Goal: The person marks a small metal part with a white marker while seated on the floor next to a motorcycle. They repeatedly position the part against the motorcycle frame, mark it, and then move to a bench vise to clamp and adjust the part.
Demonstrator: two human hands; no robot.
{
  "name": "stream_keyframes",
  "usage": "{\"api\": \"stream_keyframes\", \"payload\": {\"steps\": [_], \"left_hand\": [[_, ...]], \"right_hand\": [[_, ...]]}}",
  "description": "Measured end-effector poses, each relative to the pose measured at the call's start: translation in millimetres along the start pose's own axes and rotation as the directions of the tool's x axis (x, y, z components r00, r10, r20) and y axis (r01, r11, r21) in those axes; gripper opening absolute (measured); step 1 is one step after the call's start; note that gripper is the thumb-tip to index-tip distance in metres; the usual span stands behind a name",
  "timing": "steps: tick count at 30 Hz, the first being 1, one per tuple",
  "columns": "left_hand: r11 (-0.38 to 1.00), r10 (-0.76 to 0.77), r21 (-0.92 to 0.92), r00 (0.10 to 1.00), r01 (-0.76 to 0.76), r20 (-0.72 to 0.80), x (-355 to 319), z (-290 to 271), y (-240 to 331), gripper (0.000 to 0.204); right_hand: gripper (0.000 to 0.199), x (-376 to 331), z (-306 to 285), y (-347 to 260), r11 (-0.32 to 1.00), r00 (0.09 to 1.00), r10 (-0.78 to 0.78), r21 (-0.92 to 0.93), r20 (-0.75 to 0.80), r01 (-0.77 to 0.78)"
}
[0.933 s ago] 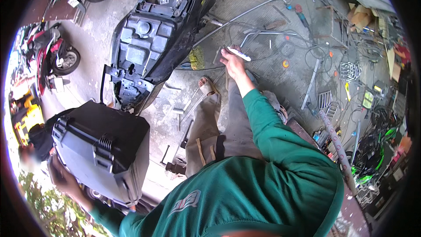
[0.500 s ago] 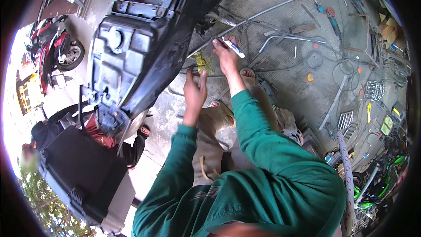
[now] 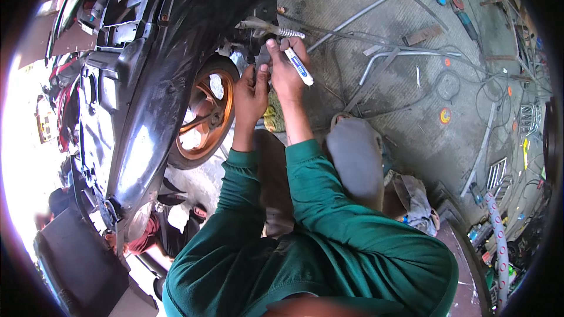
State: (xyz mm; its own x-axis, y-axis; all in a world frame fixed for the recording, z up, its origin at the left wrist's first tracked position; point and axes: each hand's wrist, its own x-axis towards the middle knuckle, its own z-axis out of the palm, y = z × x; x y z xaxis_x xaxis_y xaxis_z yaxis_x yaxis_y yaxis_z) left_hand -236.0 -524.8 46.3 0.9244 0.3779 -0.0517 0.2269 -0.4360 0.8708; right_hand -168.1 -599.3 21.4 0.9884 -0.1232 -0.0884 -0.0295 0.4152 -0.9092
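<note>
Right hand (image 3: 286, 70) is pinching a slim white-and-blue plastic marker (image 3: 299, 66), light, rigid and probably slick, mid-barrel between closed fingers, while left hand (image 3: 251, 95) is curling its fingers against dark bodywork beside the orange wheel (image 3: 205, 114).

I have let go of the grey case and brought my left hand (image 3: 251, 95) up beside my right hand (image 3: 286, 70), which still grips the white marker (image 3: 298, 66), and both now press against the motorcycle (image 3: 158, 76) just by its orange wheel (image 3: 205, 114).
</note>
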Motion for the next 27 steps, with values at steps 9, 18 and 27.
{"api": "stream_keyframes", "payload": {"steps": [9,18,27], "left_hand": [[0.949,0.291,0.151,0.954,-0.277,-0.073,-7,-7,-43,0.036],[0.962,0.248,0.139,0.966,-0.236,-0.076,-13,-41,-77,0.034],[0.935,0.309,0.258,0.917,-0.245,-0.252,-8,-80,-63,0.029]], "right_hand": [[0.034,-7,-11,34,0.976,0.977,-0.187,-0.099,0.1,0.196],[0.037,-25,5,67,0.979,0.928,-0.201,0.048,0.314,0.196],[0.031,-44,50,94,0.958,0.937,-0.182,0.267,0.3,0.1]]}}
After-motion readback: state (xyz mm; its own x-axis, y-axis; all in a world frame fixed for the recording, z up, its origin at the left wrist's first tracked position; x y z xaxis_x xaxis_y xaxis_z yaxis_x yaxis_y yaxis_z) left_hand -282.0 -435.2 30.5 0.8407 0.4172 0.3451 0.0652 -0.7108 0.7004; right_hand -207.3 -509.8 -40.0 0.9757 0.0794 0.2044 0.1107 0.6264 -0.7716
